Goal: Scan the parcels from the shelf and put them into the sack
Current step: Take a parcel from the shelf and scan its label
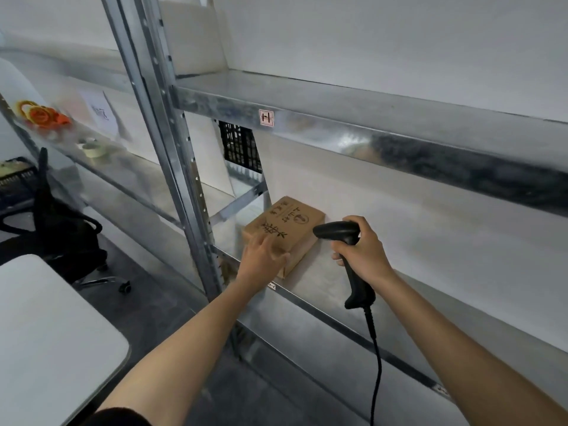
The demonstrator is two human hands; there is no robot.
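Reaching in at centre frame, the left hand [263,255] lays flat, spread fingers on the brown parcel [289,226], which sits on the metal shelf [384,265]. Just right of it, the right hand [361,250] is wrapped tight around the black scanner [339,232], nose aimed at the parcel.

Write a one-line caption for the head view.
The left hand rests on a cardboard parcel on the shelf; the right hand grips a scanner.
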